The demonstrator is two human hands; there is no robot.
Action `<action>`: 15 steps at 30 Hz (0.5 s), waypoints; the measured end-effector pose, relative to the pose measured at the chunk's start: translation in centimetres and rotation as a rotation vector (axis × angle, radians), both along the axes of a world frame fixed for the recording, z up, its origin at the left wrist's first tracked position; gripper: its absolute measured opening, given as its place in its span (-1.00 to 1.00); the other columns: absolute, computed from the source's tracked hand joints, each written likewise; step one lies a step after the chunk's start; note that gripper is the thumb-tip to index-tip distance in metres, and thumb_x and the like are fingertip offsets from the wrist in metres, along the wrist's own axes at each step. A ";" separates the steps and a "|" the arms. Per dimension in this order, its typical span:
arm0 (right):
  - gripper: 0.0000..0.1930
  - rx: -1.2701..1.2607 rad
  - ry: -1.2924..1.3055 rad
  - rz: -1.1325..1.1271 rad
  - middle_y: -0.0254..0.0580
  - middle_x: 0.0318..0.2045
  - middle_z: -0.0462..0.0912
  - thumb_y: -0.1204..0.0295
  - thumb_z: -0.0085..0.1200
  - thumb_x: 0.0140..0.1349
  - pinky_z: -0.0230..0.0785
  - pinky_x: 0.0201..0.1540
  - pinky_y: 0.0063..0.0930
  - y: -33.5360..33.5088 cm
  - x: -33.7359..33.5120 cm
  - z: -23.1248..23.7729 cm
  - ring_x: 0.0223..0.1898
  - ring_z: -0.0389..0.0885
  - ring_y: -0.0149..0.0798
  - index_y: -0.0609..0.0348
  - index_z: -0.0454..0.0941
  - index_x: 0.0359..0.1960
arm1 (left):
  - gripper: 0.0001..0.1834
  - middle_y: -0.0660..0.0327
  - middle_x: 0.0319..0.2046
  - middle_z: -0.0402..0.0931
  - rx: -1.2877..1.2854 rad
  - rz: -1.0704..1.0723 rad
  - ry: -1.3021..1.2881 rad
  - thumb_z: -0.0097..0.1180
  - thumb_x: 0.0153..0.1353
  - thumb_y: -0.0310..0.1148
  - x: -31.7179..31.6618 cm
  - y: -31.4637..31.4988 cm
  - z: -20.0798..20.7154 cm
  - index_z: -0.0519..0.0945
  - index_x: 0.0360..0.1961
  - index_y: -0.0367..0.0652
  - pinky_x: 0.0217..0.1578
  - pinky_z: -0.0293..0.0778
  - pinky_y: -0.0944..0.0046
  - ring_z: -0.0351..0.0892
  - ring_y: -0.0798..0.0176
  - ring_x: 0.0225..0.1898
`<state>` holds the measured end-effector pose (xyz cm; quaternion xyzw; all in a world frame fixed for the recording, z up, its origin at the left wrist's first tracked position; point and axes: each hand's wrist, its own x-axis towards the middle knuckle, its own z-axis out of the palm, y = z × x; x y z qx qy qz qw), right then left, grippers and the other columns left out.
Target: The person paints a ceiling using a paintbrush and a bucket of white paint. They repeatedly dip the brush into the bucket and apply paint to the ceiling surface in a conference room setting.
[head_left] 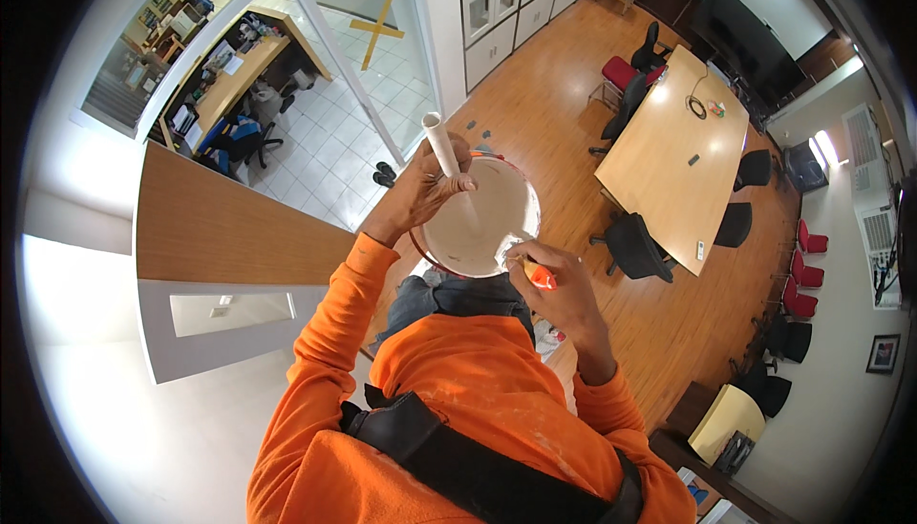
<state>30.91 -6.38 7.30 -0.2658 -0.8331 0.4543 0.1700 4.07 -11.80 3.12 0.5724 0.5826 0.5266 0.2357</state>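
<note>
In front of my body is a round bucket (537, 201) of pale, off-white paint (466, 230), its rim partly reddish. At the bucket's upper left edge, my left hand (428, 190) is closed around a white pipe-like stick (440, 145). The stick's round end points up and away, while its lower part slants down over the paint. My right hand (565, 297) grips a paintbrush (541, 277) with an orange handle. The paint-coated bristles are at the bucket's right, near edge; whether they touch the rim I cannot tell.
On the left, a wood-faced panel (229, 223) with a small window stands close to my left arm. A glass partition (330, 65) with a yellow tape cross rises beyond. Right of the bucket are a black office chair (634, 247) and a long conference table (680, 156).
</note>
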 end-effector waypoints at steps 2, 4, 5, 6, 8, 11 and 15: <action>-0.89 0.054 0.044 -0.005 -0.09 -0.37 0.72 0.42 0.16 0.28 0.52 -0.28 -0.33 0.0 -0.1 -0.9 -0.34 0.72 -0.05 0.18 0.59 -0.26 | -0.64 0.26 -0.16 0.42 0.015 0.012 0.056 0.43 0.10 -0.08 -0.2 -0.1 0.3 0.64 -0.30 -0.13 0.07 0.39 0.13 0.40 0.20 0.02; -0.90 0.065 0.071 -0.027 -0.11 -0.39 0.71 0.42 0.16 0.27 0.52 -0.30 -0.29 0.0 -0.3 -1.3 -0.36 0.69 0.00 0.17 0.56 -0.28 | -0.67 0.31 -0.23 0.49 -0.012 0.029 0.080 0.48 0.00 -0.11 -0.2 -0.2 0.4 0.68 -0.38 -0.09 0.10 0.35 0.11 0.38 0.15 0.05; -0.89 0.049 0.075 -0.045 -0.12 -0.39 0.71 0.41 0.17 0.27 0.52 -0.30 -0.28 0.0 -0.3 -1.4 -0.36 0.69 0.00 0.17 0.56 -0.28 | -0.69 0.34 -0.27 0.52 -0.023 0.042 0.085 0.50 -0.03 -0.12 -0.2 -0.3 0.5 0.69 -0.42 -0.07 0.11 0.33 0.11 0.37 0.14 0.05; -0.89 0.033 0.079 -0.063 -0.12 -0.39 0.71 0.41 0.17 0.27 0.52 -0.29 -0.27 -0.1 -0.4 -1.4 -0.35 0.69 -0.01 0.16 0.55 -0.28 | -0.73 0.37 -0.29 0.53 -0.028 0.066 0.075 0.51 -0.04 -0.15 0.0 -0.2 0.6 0.70 -0.46 -0.06 0.12 0.32 0.11 0.38 0.15 0.04; -0.89 0.096 0.075 -0.041 -0.13 -0.39 0.70 0.40 0.18 0.26 0.52 -0.26 -0.24 0.2 -0.5 -1.6 -0.33 0.68 0.01 0.15 0.56 -0.28 | -0.77 0.40 -0.30 0.55 -0.008 0.092 0.073 0.48 -0.01 -0.18 0.0 -0.1 0.4 0.71 -0.47 -0.05 0.13 0.31 0.11 0.39 0.16 0.02; -0.90 0.168 0.046 -0.038 -0.14 -0.40 0.70 0.40 0.18 0.26 0.52 -0.22 -0.19 0.2 -0.6 -1.8 -0.29 0.66 0.03 0.13 0.56 -0.28 | -0.79 0.33 -0.27 0.53 0.052 0.079 0.160 0.38 0.14 -0.19 -0.2 0.1 0.2 0.70 -0.39 -0.09 0.07 0.37 0.12 0.42 0.18 -0.05; -0.91 0.210 0.040 -0.051 -0.17 -0.40 0.70 0.40 0.18 0.25 0.52 -0.19 -0.15 0.1 -0.6 -2.6 -0.26 0.64 0.05 0.11 0.57 -0.29 | -0.67 0.20 -0.24 0.49 0.072 0.094 0.324 0.23 0.30 -0.08 -0.5 0.1 0.7 0.67 -0.29 -0.17 -0.06 0.48 0.12 0.47 0.20 -0.14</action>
